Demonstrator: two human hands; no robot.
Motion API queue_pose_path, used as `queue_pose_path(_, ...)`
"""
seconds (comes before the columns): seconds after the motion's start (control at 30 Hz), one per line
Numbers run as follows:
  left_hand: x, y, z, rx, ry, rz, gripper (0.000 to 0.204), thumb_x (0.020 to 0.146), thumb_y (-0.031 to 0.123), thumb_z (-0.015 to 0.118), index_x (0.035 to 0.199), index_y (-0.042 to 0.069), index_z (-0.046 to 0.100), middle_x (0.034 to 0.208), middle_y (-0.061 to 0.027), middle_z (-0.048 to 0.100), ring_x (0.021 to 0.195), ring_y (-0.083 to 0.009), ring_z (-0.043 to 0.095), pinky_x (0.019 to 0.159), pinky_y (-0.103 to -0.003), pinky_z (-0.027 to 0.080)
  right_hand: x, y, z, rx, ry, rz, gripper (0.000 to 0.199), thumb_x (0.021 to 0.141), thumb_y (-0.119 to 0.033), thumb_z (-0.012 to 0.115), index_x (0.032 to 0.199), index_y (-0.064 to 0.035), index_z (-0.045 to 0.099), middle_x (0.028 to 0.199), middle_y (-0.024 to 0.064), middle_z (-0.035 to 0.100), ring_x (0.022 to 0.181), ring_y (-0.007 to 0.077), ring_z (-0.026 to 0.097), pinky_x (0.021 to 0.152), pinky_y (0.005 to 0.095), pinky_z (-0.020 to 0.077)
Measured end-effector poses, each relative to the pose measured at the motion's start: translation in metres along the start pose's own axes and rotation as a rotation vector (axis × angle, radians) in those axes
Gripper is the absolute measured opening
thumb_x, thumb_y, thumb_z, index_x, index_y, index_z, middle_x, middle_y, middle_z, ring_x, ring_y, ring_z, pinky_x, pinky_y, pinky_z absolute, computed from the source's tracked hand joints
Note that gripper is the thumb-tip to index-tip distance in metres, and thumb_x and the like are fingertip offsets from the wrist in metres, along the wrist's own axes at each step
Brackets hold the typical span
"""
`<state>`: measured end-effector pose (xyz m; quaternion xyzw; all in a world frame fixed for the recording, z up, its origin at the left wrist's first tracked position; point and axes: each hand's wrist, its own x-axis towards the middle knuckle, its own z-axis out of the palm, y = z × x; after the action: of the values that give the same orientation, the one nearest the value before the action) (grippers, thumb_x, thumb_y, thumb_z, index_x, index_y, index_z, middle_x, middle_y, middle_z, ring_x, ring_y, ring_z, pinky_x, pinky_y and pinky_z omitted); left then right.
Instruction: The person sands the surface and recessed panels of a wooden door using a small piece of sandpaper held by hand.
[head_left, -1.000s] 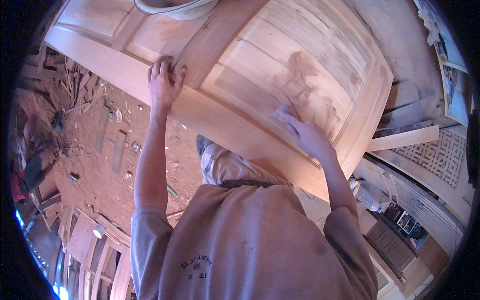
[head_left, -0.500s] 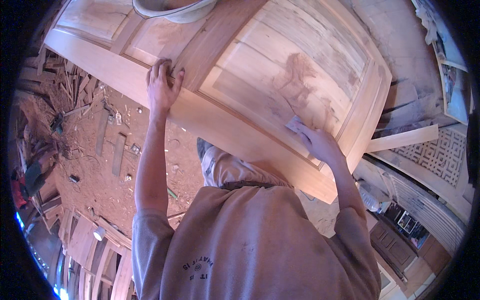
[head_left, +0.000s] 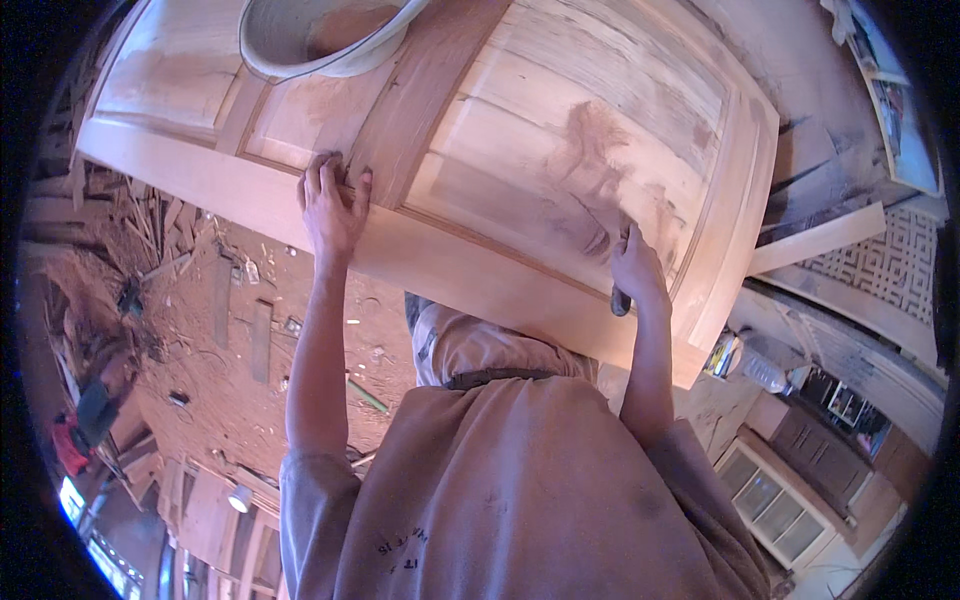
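A large panelled wooden door (head_left: pixel 470 245) lies in front of me, with brown paste or dust (head_left: pixel 590 140) smeared over its right panel. My left hand (head_left: pixel 335 205) rests on the door's near frame, thumb and fingers apart, fingertips bent onto the wood. In my right hand (head_left: pixel 640 268), above the right panel's near edge, is a scraper (head_left: pixel 621 301). Its dark handle end sticks out below the fist, and a narrow part shows above it; the blade is seen nearly edge-on. A pale bucket (head_left: pixel 375 58) with brown stuff inside stands on the door's far side.
Wood scraps (head_left: pixel 150 235) and offcuts litter the dirt floor (head_left: pixel 225 385) at left. To the right are a loose plank (head_left: pixel 825 240), a lattice-patterned panel (head_left: pixel 880 255), a plastic bottle (head_left: pixel 765 372) and a framed glass piece (head_left: pixel 775 500).
My right hand has turned upright and moved slightly, bringing the scraper's dark handle into sight. My left hand stays on the frame. The whole view has shifted, showing more of the bucket.
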<state>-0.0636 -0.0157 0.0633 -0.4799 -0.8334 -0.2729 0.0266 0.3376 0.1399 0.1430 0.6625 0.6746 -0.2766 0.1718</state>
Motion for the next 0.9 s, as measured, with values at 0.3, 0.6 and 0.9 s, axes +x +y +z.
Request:
queue_pose_path(0.3,0.001,-0.003,0.000,0.012,-0.076,-0.032,0.053,0.088,0.039,0.070,0.125,0.004,0.057,0.131,-0.0151,0.056,0.127,-0.0343,0.050,0.112,-0.049,0.033,-0.011,-0.088,0.018,0.243,-0.069,-0.051,0.047,0.100,-0.027,0.046,0.134,0.0046,0.050,0.107,0.0330,0.067,0.100,0.0426,0.068,0.092,0.0468,0.0527)
queue_pose_path(0.6,-0.002,-0.015,0.006,0.006,-0.116,-0.051,0.059,0.089,0.047,0.069,0.127,0.003,0.055,0.134,-0.0169,0.055,0.130,-0.0325,0.048,0.116,-0.049,0.029,-0.002,-0.030,0.015,0.347,0.239,0.043,0.051,0.098,-0.035,0.052,0.121,0.0093,0.061,0.103,0.0290,0.069,0.100,0.0353,0.069,0.091,0.0407,0.0514)
queue_pose_path(0.9,0.000,-0.013,0.002,0.012,-0.149,-0.065,0.061,0.091,0.048,0.066,0.128,0.002,0.054,0.136,-0.0203,0.053,0.132,-0.0338,0.047,0.117,-0.049,0.027,-0.016,-0.146,0.014,0.193,0.053,0.061,0.040,0.091,-0.027,0.056,0.113,0.0053,0.065,0.109,0.0306,0.068,0.109,0.0348,0.068,0.094,0.0416,0.0497)
